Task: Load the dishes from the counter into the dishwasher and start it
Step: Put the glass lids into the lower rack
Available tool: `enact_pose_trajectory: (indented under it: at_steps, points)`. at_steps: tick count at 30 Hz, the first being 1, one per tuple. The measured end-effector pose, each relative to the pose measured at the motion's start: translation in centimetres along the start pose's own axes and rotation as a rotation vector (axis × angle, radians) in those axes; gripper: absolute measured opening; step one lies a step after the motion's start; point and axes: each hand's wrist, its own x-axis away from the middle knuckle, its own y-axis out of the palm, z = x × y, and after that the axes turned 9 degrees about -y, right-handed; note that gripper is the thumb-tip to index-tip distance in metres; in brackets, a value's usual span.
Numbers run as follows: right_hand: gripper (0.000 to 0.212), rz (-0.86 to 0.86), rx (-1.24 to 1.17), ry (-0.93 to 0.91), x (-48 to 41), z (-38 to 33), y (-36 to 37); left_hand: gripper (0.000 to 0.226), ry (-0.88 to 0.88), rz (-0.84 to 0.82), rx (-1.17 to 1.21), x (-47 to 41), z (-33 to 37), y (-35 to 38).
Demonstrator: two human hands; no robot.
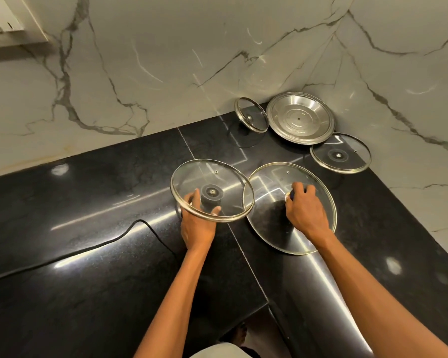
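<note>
Left hand (198, 226) is wrapped round the black knob (210, 200) of the raised glass lid (217, 177). Fingers and thumb show through the glass, curled tight on the far side. That lid is up off the counter (114, 202) and tilted, with its underside towards the camera. It sits well in front of the steel lid (300, 118) and off to that lid's left.

Over to the right hand (307, 211): palm down, fingers bunched over the blue knob (291, 195) of the large glass lid (269, 228), a firm grasp from above. This one lies flat on the counter, directly in front of the steel lid and well apart from it. The hand is planted at its centre, so the rim rings it all round. The raised lid's rim crosses the large lid's left edge in this view; whether they touch, I can't tell.

The steel lid itself leans in the corner of the marble wall (166, 60). A small glass lid (251, 115) stands propped just to its left, rims close. Another glass lid (340, 153) rests just in front of it to the right, against the side wall. A black cable (93, 248) snakes across the counter far to the steel lid's left.
</note>
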Motion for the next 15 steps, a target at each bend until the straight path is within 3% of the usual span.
enact_pose_trajectory:
  at_steps: [10,15]
  points:
    - [0.025,-0.005,-0.022,-0.01,0.1,-0.1,-0.2,0.073,-0.07,0.152,-0.157,-1.1,2.2,1.7]
    - [0.025,0.0,-0.035,0.003,0.1,-0.1,-0.1,0.056,-0.104,0.201,-0.095,-0.6,3.8,2.4]
